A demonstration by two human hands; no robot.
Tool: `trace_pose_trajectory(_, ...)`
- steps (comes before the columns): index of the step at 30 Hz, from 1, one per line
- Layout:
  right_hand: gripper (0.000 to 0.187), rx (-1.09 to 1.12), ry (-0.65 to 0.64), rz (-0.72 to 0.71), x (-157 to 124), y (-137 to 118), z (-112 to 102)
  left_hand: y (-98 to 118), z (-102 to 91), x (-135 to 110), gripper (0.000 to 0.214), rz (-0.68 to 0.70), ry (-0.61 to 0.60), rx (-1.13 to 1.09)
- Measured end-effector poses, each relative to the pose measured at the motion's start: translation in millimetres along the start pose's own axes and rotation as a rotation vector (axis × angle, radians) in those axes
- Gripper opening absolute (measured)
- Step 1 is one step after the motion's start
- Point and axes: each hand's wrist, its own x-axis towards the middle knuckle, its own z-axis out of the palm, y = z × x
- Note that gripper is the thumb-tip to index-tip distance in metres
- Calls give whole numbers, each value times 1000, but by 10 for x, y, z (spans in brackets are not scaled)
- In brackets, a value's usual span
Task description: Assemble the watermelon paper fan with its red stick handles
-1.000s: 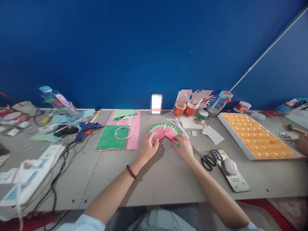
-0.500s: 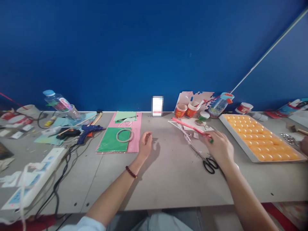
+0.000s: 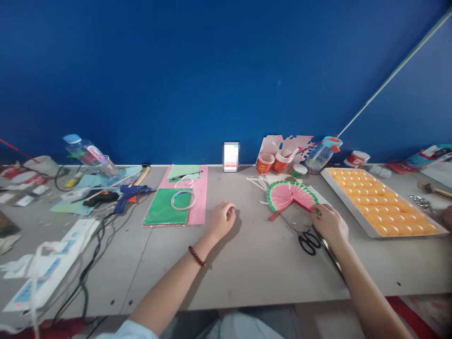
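A pink paper fan (image 3: 284, 195) with a green scalloped edge and small dark specks, like a watermelon slice, is spread out over the right half of the table. My right hand (image 3: 330, 226) is closed on the fan's right end. Just below the fan lie scissors (image 3: 309, 243) with black handles, close to my right wrist. My left hand (image 3: 222, 220) rests low over the middle of the table, its fingers loosely curled in with nothing visible in them. A ring of tape (image 3: 183, 200) sits on the green paper pack (image 3: 164, 209) to its left.
On the right stands a tray of orange balls (image 3: 384, 202). Red paper cups (image 3: 265, 163) and a clear bottle (image 3: 322, 156) stand at the back. Leftward are a blue glue gun (image 3: 129, 195), a power strip (image 3: 52, 263) with cables, and a tilted bottle (image 3: 92, 155). A phone (image 3: 231, 157) leans on the wall.
The fan was folded into a narrow pink strip and is now opened out. My right hand has moved slightly down and right; my left hand has shifted right, its fingers more curled.
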Motion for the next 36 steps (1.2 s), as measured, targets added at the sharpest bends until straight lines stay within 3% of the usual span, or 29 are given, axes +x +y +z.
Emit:
trace_pose_trajectory(5,43,-110,-58,-32,31,17,44,-23,12,7,15,0,-10,-4)
trace_pose_trajectory(10,26,-87,-93,-43,121,57,27,-26,19,2,15,6,-40,48)
trace_pose_trajectory(17,21,38,189,16,111,48,-253,8,11,-2,17,19,-71,187)
trace_pose_trajectory(20,20,21,248,58,71,122,-321,54,-17,-1,16,43,-95,314)
trace_pose_trajectory(24,20,-49,159,78,25,241,-257,180,-212,63,12,51,-91,463)
trace_pose_trajectory(28,23,-149,-91,65,-21,278,-145,256,-620,184,14,-16,-102,505)
trace_pose_trajectory(30,29,-195,-135,48,-50,217,-133,198,-817,213,16,-51,-85,525)
trace_pose_trajectory(33,35,-248,26,-12,-83,-32,-192,-21,-974,158,24,-98,-53,670)
trace_pose_trajectory(36,36,-189,157,-138,-78,-473,-292,-286,-947,0,48,-164,-2,788)
